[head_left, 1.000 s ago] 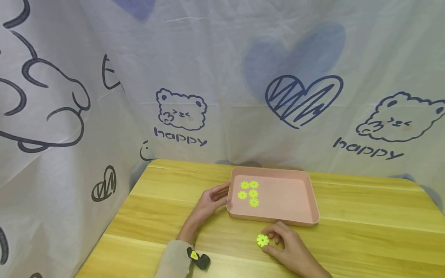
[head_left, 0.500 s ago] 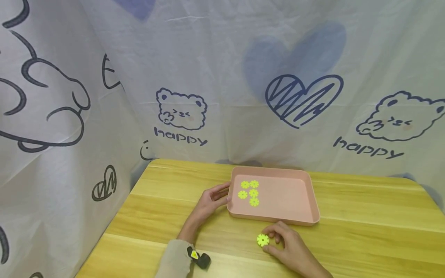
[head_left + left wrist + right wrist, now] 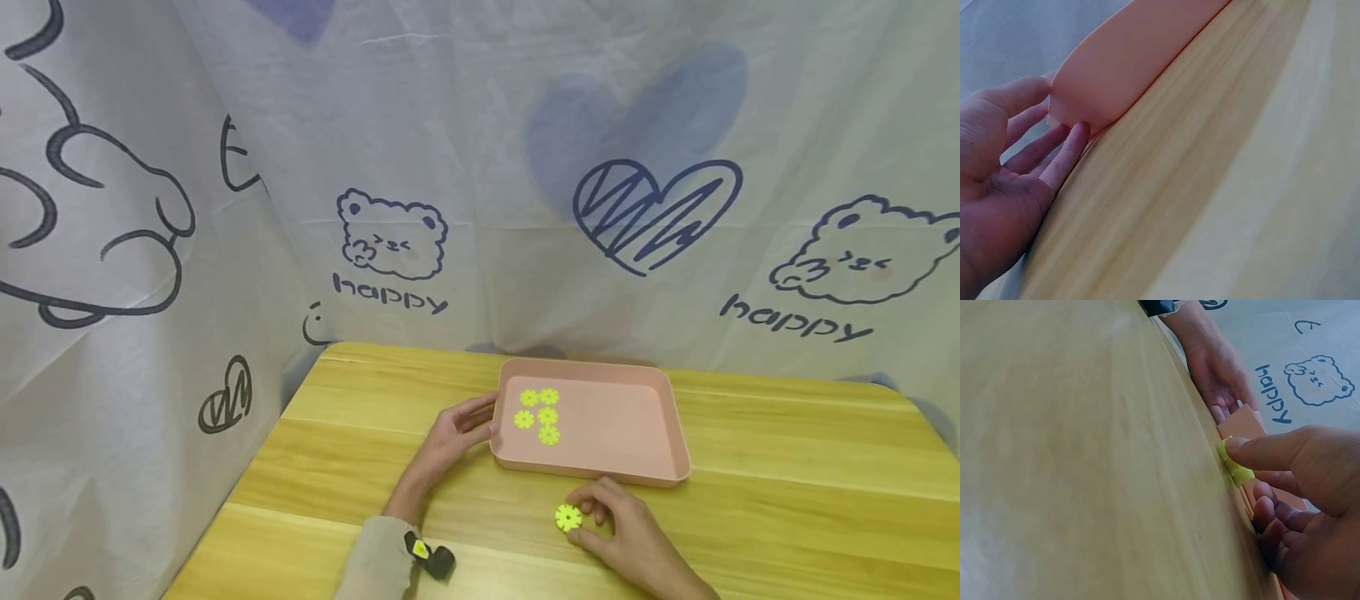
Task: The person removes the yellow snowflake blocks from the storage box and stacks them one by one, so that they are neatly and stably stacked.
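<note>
A shallow pink tray [image 3: 615, 425] lies on the table, with several yellow-green notched discs [image 3: 548, 416] flat inside its left part. My left hand [image 3: 447, 437] is at the tray's left end. In the left wrist view its extended fingers [image 3: 1075, 147] touch the outside of the tray wall [image 3: 1110, 69]. In front of the tray, my right hand [image 3: 626, 533] pinches another yellow-green notched disc [image 3: 567, 517] between thumb and fingers. The right wrist view shows this disc [image 3: 1235, 464] from the side, partly hidden by the thumb; it looks thick there.
The wooden table [image 3: 787, 500] extends on both sides of the tray. A white printed cloth [image 3: 510, 275] hangs right behind the table's back edge, and more hangs along the left. A black wrist device [image 3: 433, 560] is on the left sleeve.
</note>
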`<state>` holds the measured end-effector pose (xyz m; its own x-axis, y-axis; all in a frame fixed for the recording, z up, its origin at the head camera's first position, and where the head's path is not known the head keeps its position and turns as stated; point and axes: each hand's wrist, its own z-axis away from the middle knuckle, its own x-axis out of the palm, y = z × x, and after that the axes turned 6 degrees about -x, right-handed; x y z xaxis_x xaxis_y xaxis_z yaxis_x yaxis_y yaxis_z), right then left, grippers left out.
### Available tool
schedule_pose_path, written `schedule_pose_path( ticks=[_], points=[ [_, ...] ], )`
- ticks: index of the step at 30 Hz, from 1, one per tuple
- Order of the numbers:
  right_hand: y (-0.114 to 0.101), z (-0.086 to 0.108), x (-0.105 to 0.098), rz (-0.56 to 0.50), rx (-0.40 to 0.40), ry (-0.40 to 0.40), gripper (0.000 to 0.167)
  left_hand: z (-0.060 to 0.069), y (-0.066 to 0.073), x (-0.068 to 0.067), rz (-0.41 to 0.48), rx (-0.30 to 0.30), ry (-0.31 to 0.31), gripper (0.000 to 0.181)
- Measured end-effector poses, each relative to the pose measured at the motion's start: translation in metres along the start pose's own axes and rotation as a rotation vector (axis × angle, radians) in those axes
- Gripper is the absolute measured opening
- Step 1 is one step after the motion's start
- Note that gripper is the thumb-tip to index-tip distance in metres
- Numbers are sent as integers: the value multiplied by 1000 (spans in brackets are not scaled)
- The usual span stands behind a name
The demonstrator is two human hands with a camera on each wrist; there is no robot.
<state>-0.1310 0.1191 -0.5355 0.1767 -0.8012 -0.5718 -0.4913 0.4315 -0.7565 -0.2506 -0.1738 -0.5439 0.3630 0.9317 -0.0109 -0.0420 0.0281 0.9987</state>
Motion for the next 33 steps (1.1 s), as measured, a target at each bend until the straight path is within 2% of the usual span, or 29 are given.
schedule_pose_path(
  ticks=[20,33],
  points=[
    [-1,0,0,-3,19,-6,32,2,2,1,21,3,-14,54],
    [0,1,-3,-32,-2,22,30,1,0,0,27,12,-16,55]
  ],
)
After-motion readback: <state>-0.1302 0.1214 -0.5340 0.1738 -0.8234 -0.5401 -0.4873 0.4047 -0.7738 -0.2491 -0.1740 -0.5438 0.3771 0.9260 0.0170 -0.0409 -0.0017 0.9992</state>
